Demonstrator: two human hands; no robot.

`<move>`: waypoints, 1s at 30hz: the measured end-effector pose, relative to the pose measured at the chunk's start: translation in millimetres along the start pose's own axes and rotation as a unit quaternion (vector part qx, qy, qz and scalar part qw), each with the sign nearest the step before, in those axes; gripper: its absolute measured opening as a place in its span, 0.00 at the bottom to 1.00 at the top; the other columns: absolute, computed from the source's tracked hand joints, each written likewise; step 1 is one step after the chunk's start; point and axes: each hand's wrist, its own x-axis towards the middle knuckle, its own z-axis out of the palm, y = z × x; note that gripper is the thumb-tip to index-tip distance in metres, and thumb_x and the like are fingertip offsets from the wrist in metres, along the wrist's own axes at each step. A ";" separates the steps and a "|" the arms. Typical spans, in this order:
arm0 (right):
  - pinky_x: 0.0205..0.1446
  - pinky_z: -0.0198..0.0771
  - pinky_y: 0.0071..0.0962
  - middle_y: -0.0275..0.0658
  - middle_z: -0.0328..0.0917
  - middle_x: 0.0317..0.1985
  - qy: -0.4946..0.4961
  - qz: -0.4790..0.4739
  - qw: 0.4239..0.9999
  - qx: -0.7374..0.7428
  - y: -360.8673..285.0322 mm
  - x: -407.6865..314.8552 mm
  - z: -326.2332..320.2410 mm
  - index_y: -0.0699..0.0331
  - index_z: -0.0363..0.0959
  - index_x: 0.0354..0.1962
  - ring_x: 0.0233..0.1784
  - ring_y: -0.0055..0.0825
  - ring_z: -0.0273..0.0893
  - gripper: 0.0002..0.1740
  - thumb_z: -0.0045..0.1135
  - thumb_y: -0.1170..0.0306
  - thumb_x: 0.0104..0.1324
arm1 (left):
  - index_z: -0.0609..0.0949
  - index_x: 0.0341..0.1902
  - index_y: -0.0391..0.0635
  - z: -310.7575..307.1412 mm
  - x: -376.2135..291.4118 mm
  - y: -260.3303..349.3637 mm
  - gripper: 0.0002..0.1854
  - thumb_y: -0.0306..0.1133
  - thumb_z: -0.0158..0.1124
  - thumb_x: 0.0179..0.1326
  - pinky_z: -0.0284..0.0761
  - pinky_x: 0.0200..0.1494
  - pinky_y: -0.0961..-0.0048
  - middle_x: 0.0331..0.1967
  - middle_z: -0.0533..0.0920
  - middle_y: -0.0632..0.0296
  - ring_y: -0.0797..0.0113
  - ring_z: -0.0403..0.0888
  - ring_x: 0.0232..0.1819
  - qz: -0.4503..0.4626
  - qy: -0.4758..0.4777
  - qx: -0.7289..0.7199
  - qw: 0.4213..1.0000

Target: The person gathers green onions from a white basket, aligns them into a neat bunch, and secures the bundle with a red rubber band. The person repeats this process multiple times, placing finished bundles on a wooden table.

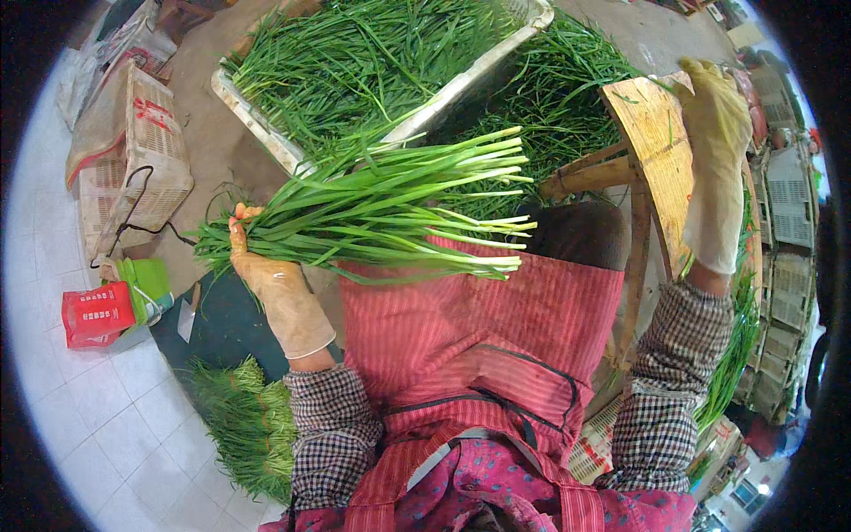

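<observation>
My left hand (272, 286), in a wet, pale glove, grips a bunch of garlic chives (392, 213) by its leafy end. The whitish stem ends point right, above my red striped apron (479, 312). My right hand (715, 126), in a yellowish glove, is over the far part of a wooden bench (645, 120); its fingers are blurred, and whether they hold anything cannot be told. A white plastic crate (256, 120) full of loose chives (372, 60) stands ahead of me.
More loose chives (565, 73) lie right of the crate. At left are an upright plastic crate (156, 133), a green bucket (147, 279), a red packet (100, 316), a knife (189, 319) on a dark mat (233, 326), and tied chive bundles (246, 412). Stacked crates (791, 199) stand far right.
</observation>
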 end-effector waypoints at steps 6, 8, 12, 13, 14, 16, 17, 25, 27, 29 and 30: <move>0.47 0.76 0.31 0.32 0.79 0.44 -0.022 -0.197 0.900 0.388 -119.3 -50.2 -6.7 0.50 0.80 0.43 0.48 0.31 0.78 0.19 0.68 0.67 0.50 | 0.78 0.47 0.40 -4.5 2.3 3.4 0.11 0.30 0.56 0.64 0.75 0.51 0.63 0.37 0.80 0.60 0.65 0.77 0.41 0.014 0.009 -0.014 1.000; 0.40 0.76 0.31 0.28 0.78 0.39 -0.125 -0.219 0.919 0.304 -145.8 -56.4 -5.9 0.49 0.79 0.39 0.42 0.29 0.78 0.18 0.68 0.61 0.48 | 0.76 0.52 0.40 -5.1 3.7 5.1 0.14 0.33 0.48 0.68 0.74 0.54 0.59 0.41 0.79 0.59 0.62 0.77 0.46 -0.006 -0.021 -0.039 0.999; 0.30 0.74 0.30 0.27 0.76 0.35 -0.062 -0.277 0.916 0.282 -164.5 -60.6 -1.3 0.51 0.77 0.34 0.35 0.27 0.77 0.14 0.67 0.61 0.49 | 0.77 0.49 0.40 -3.8 2.7 5.6 0.13 0.35 0.51 0.68 0.75 0.52 0.61 0.40 0.80 0.60 0.64 0.77 0.43 -0.008 -0.034 -0.029 0.999; 0.30 0.74 0.30 0.27 0.75 0.34 -0.030 -0.286 0.914 0.286 -163.5 -61.2 -0.8 0.51 0.77 0.34 0.34 0.27 0.77 0.13 0.66 0.62 0.49 | 0.78 0.46 0.40 -2.8 1.3 5.1 0.11 0.35 0.53 0.67 0.76 0.50 0.62 0.38 0.81 0.60 0.65 0.78 0.41 -0.001 -0.025 -0.013 1.000; 0.29 0.74 0.30 0.27 0.75 0.34 -0.007 -0.292 0.912 0.289 -163.3 -62.5 -0.4 0.52 0.77 0.33 0.33 0.27 0.76 0.13 0.66 0.62 0.49 | 0.78 0.45 0.42 -1.4 -0.2 5.0 0.11 0.35 0.55 0.67 0.76 0.50 0.61 0.37 0.81 0.61 0.66 0.78 0.41 -0.007 -0.017 -0.014 1.000; 0.28 0.73 0.31 0.28 0.74 0.32 -0.007 -0.281 0.910 0.303 -162.4 -65.2 0.2 0.54 0.76 0.33 0.30 0.29 0.75 0.12 0.65 0.64 0.50 | 0.79 0.45 0.43 1.8 -2.3 3.7 0.10 0.35 0.57 0.66 0.76 0.50 0.61 0.37 0.81 0.61 0.66 0.78 0.41 0.002 0.025 0.002 1.000; 0.28 0.73 0.31 0.28 0.74 0.31 -0.007 -0.279 0.908 0.312 -161.8 -66.8 0.3 0.54 0.76 0.33 0.30 0.29 0.75 0.11 0.65 0.65 0.51 | 0.79 0.45 0.43 3.2 -3.4 2.7 0.10 0.35 0.57 0.66 0.76 0.50 0.61 0.37 0.81 0.61 0.66 0.78 0.41 -0.001 0.011 0.005 1.000; 0.26 0.72 0.32 0.30 0.77 0.29 0.012 -0.230 0.901 0.367 -162.6 -71.7 -5.2 0.54 0.76 0.32 0.28 0.32 0.78 0.07 0.63 0.69 0.53 | 0.80 0.45 0.43 9.2 -4.7 1.8 0.12 0.37 0.62 0.63 0.76 0.50 0.60 0.36 0.80 0.63 0.68 0.78 0.40 0.002 0.034 -0.014 0.999; 0.27 0.72 0.31 0.32 0.79 0.30 0.035 -0.185 0.903 0.386 -166.5 -73.9 -4.5 0.54 0.77 0.34 0.27 0.32 0.78 0.07 0.63 0.70 0.55 | 0.80 0.46 0.43 9.6 -5.3 1.7 0.13 0.38 0.63 0.63 0.76 0.48 0.60 0.36 0.80 0.64 0.68 0.77 0.40 -0.004 0.030 0.002 1.000; 0.26 0.71 0.30 0.33 0.80 0.29 0.048 -0.111 0.897 0.425 -172.2 -78.2 -2.9 0.55 0.79 0.35 0.25 0.30 0.78 0.07 0.64 0.71 0.56 | 0.80 0.46 0.43 9.9 -6.9 2.0 0.13 0.39 0.63 0.63 0.76 0.48 0.60 0.37 0.80 0.65 0.68 0.77 0.40 -0.014 0.010 0.008 1.000; 0.26 0.71 0.30 0.33 0.80 0.29 0.051 -0.073 0.892 0.443 -175.2 -81.0 -2.1 0.56 0.79 0.35 0.24 0.29 0.77 0.08 0.64 0.71 0.56 | 0.80 0.45 0.44 10.2 -7.5 2.5 0.13 0.39 0.64 0.62 0.76 0.48 0.59 0.37 0.80 0.65 0.68 0.77 0.41 -0.011 0.007 0.012 1.000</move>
